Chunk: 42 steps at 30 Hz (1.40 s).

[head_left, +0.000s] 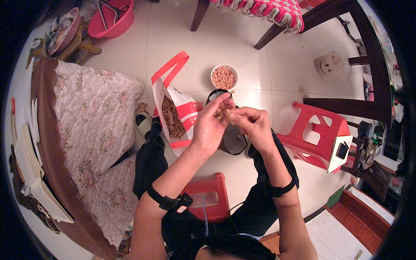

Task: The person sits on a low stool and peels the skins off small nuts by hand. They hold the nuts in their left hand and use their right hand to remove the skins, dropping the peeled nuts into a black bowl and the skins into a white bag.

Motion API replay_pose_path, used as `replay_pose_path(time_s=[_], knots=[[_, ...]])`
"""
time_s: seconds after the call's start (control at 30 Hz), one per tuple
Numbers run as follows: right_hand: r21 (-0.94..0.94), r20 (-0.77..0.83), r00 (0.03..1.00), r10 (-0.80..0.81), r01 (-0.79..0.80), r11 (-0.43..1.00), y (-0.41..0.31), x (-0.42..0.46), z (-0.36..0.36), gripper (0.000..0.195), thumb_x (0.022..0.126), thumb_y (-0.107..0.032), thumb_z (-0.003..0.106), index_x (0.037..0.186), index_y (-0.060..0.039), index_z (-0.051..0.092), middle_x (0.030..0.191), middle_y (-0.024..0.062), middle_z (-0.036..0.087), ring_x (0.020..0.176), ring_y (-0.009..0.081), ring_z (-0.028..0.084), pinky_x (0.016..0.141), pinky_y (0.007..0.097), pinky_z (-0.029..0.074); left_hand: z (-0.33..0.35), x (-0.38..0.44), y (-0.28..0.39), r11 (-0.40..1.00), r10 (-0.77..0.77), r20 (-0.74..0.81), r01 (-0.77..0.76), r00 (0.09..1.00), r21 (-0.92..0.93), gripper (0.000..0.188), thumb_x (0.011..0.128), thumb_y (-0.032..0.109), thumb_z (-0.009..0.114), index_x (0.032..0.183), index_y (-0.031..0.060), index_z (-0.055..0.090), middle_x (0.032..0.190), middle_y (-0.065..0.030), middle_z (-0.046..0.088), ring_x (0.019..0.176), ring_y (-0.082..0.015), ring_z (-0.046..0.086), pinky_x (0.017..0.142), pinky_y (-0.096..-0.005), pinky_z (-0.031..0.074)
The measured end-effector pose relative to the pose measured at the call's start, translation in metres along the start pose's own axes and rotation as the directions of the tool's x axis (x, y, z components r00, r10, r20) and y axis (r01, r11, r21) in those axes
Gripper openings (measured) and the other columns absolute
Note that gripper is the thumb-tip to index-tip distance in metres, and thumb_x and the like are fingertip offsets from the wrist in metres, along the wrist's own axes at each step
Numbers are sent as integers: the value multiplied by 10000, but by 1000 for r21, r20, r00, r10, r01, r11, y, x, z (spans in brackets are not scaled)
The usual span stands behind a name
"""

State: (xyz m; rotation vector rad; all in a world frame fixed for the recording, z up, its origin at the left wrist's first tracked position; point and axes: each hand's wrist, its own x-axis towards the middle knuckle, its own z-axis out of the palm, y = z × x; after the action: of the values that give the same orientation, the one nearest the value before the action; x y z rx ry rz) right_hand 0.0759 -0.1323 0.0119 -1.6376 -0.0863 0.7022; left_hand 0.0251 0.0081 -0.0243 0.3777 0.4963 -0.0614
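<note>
My left hand (211, 125) is turned palm up, its fingers curled around small pieces that look like peanuts or bits of shell. Against its fingertips, my right hand (252, 122) pinches a small pale piece, probably a peanut. Below both hands stands a black bin (233, 139) with a dark liner, partly hidden by them. A white bowl (236, 75) of shelled pink peanuts (223, 78) rests on the floor beyond the bin. Left of my hands, a red and white bag (189, 112) stands open with unshelled peanuts (172, 118) inside.
Red plastic stools stand at the right (320, 130) and between my legs (208, 195); a phone (342, 150) lies on paper on the right one. A bed with a floral quilt (97, 120) is at left. A pink basin (112, 24) and dark table legs (200, 14) are farther off.
</note>
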Motion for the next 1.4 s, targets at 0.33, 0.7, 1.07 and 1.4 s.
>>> replay_pose_path(time_s=[0.33,0.7,1.07,1.4], knots=[[2,-123,992,-43,43,999,-5,0,-4,218,905,-190,723,1037,-19,752,708,-44,636,573,17,451,503,193,330,5,-7,2,979,-80,64,67,995,194,180,982,274,622,1000,95,624,737,67,484,581,-17,424,510,-186,328],[-118,-66,987,-149,140,983,-8,-1,-12,216,902,-152,720,1068,-15,741,694,-75,571,612,15,430,550,190,346,12,-11,5,963,-134,2,130,991,237,170,1000,258,595,961,94,621,662,89,421,476,2,312,418,-177,239],[133,-15,999,-32,33,991,-3,-1,-13,152,948,-166,667,994,-25,699,764,-75,604,625,-6,446,546,173,337,20,-17,7,887,-122,17,101,992,450,258,974,323,634,951,66,627,675,87,466,531,19,363,442,-171,255],[199,-19,998,-54,57,978,7,-2,-6,151,971,-166,629,938,-24,668,736,-59,575,638,15,456,566,189,369,10,-11,-5,694,100,48,-104,994,713,367,957,366,656,956,-1,667,792,27,611,721,-31,516,642,-201,429]])
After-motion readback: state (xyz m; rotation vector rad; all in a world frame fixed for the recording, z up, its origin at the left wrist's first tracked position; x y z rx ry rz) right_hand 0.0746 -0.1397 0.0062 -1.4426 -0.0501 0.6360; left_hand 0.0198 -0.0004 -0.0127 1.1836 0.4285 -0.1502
